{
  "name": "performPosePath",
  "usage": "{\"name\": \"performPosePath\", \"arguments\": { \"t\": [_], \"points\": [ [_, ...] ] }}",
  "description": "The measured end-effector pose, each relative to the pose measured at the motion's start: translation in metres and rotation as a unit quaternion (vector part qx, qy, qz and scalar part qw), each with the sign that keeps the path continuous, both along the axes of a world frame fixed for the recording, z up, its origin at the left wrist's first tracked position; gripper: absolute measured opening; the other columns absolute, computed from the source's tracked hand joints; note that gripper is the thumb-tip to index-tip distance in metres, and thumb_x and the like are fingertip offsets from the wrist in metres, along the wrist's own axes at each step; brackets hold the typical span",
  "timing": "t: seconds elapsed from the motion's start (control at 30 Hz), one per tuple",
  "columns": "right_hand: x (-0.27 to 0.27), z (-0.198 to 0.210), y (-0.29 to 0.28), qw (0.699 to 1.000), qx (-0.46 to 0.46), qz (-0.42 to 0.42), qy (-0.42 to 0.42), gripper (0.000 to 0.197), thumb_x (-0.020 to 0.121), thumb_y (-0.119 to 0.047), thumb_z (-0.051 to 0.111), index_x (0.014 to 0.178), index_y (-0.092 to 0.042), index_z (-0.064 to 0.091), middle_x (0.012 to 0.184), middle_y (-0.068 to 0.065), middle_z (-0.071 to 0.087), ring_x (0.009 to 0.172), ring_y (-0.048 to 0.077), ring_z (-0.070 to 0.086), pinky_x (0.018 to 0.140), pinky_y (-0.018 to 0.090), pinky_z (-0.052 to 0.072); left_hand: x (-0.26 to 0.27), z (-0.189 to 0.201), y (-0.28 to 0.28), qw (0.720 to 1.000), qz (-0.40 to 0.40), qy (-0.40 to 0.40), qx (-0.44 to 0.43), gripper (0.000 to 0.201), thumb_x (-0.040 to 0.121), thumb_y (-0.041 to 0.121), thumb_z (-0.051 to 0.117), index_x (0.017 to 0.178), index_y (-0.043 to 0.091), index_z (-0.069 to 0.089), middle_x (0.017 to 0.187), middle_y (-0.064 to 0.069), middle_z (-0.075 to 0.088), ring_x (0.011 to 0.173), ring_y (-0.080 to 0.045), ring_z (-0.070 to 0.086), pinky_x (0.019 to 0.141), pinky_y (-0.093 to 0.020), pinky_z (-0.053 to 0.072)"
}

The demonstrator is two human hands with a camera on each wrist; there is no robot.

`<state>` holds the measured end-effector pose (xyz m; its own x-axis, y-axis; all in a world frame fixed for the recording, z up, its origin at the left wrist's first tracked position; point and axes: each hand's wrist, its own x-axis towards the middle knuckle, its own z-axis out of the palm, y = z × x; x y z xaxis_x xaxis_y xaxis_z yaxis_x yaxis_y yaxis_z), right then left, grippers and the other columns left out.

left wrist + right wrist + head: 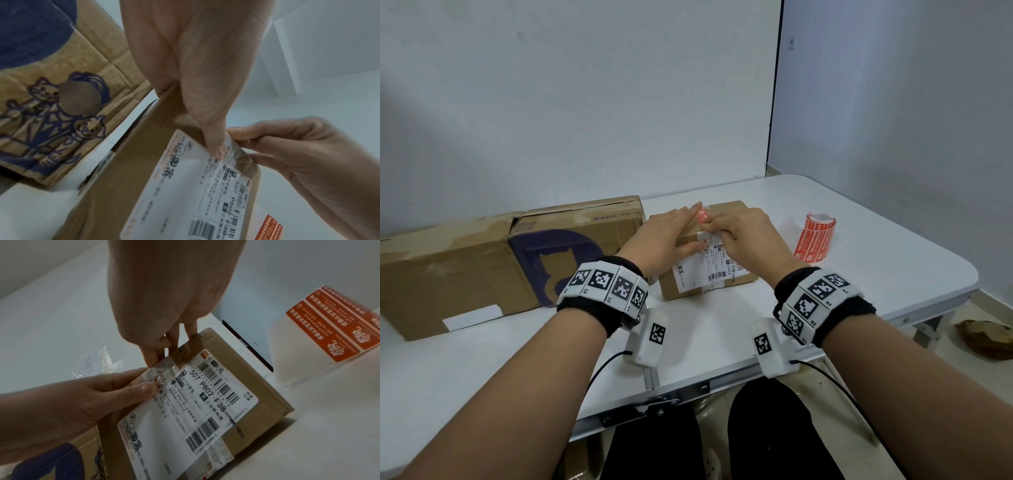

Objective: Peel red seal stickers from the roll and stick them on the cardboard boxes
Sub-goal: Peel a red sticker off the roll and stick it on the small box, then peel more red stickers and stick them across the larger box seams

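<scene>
Sticker (702, 216): red seal, on top of the small box (736, 277), far end showing red between the two hands. It runs toward the white shipping label (698, 270); from the right wrist its near end looks pale and glossy where it meets the label's corner. Whether it is fully pressed flat cannot be told.

Small box: brown cardboard, centre of the table (859, 274), just right of the big box (465, 267).

Progress, as judged: one sticker is being laid on the small box and is close to done; smoothing it down remains. The big box shows no red seal in any view, so it appears to be left.

Left hand (654, 240): fingers straight and together, lying flat along the box top beside the sticker, thumb tip pressing by the label's upper edge. Nothing is gripped.

Right hand (748, 236): fingers curled, tips bearing on the sticker's near end at the label corner. Whether they pinch it or only press it cannot be told.

Roll (812, 240): red stickers, on the table right of the small box, apart from it, with a strip hanging loose toward the front.

Big box: worn, with a dark blue print, at the table's left, by the wall.
</scene>
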<state>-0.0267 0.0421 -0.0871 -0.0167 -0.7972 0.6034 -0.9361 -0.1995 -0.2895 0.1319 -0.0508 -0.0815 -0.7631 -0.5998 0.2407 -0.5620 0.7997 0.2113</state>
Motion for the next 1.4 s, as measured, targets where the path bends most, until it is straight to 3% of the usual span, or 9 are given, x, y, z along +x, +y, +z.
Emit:
{"name": "performPosePath", "arguments": {
  "t": [0.17, 0.37, 0.53, 0.63, 0.77, 0.93, 1.03, 1.23, 1.4],
  "points": [
    [0.0, 0.006, 0.003, 0.999, -0.008, -0.01, -0.031, 0.025, 0.084, -0.003, 0.054, 0.09, -0.009, 0.078, 0.089, 0.01, 0.077, 0.074, 0.027, 0.069, 0.069, 0.041, 0.056, 0.001, -0.001, -0.002, 0.999, 0.034, 0.0, 0.019, 0.079, 0.087, 0.056, 0.053, 0.15, 0.018, 0.023, 0.147, -0.004, 0.045, 0.133, -0.024, 0.044, 0.109, -0.043, 0.038],
    [-0.014, 0.013, 0.002, 0.983, -0.003, -0.026, -0.181, 0.034, 0.078, 0.003, 0.043, 0.069, -0.011, 0.072, 0.08, 0.009, 0.074, 0.074, 0.025, 0.067, 0.071, 0.041, 0.057, 0.001, 0.005, 0.001, 0.999, 0.023, 0.026, 0.03, 0.07, 0.081, 0.05, 0.065, 0.139, 0.019, 0.04, 0.152, 0.002, 0.028, 0.128, -0.014, 0.043, 0.108, -0.036, 0.039],
    [-0.051, 0.03, 0.011, 0.965, -0.072, -0.07, -0.241, 0.039, 0.08, 0.006, 0.04, 0.076, -0.01, 0.075, 0.075, 0.01, 0.071, 0.044, 0.004, 0.049, 0.047, 0.012, 0.034, -0.002, 0.022, 0.008, 0.999, 0.036, 0.018, -0.014, 0.052, 0.075, 0.049, 0.072, 0.111, 0.02, 0.049, 0.134, -0.001, 0.031, 0.119, -0.02, 0.041, 0.098, -0.033, 0.041],
    [-0.084, 0.037, 0.02, 0.96, -0.051, -0.125, -0.244, 0.041, 0.081, 0.004, 0.038, 0.081, -0.009, 0.076, 0.059, 0.0, 0.061, 0.036, 0.004, 0.044, 0.041, 0.013, 0.03, -0.011, 0.031, 0.01, 0.997, 0.049, -0.019, -0.048, 0.054, 0.075, 0.065, 0.061, 0.103, 0.021, 0.05, 0.117, 0.002, 0.044, 0.103, -0.016, 0.05, 0.087, -0.031, 0.045],
    [-0.116, 0.039, 0.028, 0.966, 0.076, -0.179, -0.17, 0.038, 0.079, 0.002, 0.042, 0.083, -0.014, 0.076, 0.084, -0.003, 0.059, 0.047, 0.005, 0.047, 0.05, 0.02, 0.036, -0.026, 0.044, 0.012, 0.996, 0.046, -0.01, -0.073, 0.046, 0.081, 0.063, 0.054, 0.099, 0.021, 0.058, 0.11, 0.003, 0.053, 0.104, -0.016, 0.05, 0.088, -0.03, 0.043],
    [-0.136, 0.036, 0.032, 0.95, 0.235, -0.208, 0.013, 0.02, 0.082, -0.032, 0.057, 0.095, -0.028, 0.071, 0.103, -0.001, 0.058, 0.112, 0.023, 0.043, 0.095, 0.04, 0.037, -0.065, 0.053, 0.031, 0.993, -0.015, 0.101, -0.06, 0.021, 0.094, 0.039, 0.05, 0.101, 0.021, 0.059, 0.105, 0.006, 0.056, 0.096, -0.012, 0.054, 0.079, -0.027, 0.043],
    [-0.142, 0.032, 0.037, 0.938, 0.275, -0.202, 0.068, 0.023, 0.08, -0.043, 0.061, 0.098, -0.032, 0.069, 0.097, -0.005, 0.048, 0.107, 0.021, 0.04, 0.094, 0.038, 0.032, -0.094, 0.053, 0.041, 0.989, -0.046, 0.143, 0.004, 0.014, 0.094, 0.028, 0.05, 0.098, 0.021, 0.061, 0.099, 0.006, 0.063, 0.083, -0.012, 0.059, 0.075, -0.027, 0.05],
    [-0.151, 0.017, 0.041, 0.944, 0.258, -0.183, 0.09, 0.022, 0.086, -0.018, 0.056, 0.099, -0.025, 0.072, 0.105, 0.0, 0.056, 0.106, 0.023, 0.043, 0.083, 0.03, 0.028, -0.142, 0.038, 0.049, 0.965, -0.047, 0.183, 0.18, 0.016, 0.092, 0.021, 0.054, 0.097, 0.012, 0.067, 0.091, -0.001, 0.07, 0.07, -0.013, 0.069, 0.051, -0.014, 0.053],
    [-0.156, 0.015, 0.043, 0.961, 0.219, -0.17, 0.008, 0.016, 0.086, -0.017, 0.057, 0.085, -0.02, 0.073, 0.081, -0.007, 0.063, 0.088, 0.018, 0.058, 0.079, 0.031, 0.039, -0.164, 0.022, 0.051, 0.947, -0.015, 0.19, 0.259, 0.015, 0.09, 0.015, 0.058, 0.092, 0.005, 0.069, 0.086, -0.01, 0.073, 0.061, -0.013, 0.068, 0.058, -0.019, 0.058]
  ]
}}
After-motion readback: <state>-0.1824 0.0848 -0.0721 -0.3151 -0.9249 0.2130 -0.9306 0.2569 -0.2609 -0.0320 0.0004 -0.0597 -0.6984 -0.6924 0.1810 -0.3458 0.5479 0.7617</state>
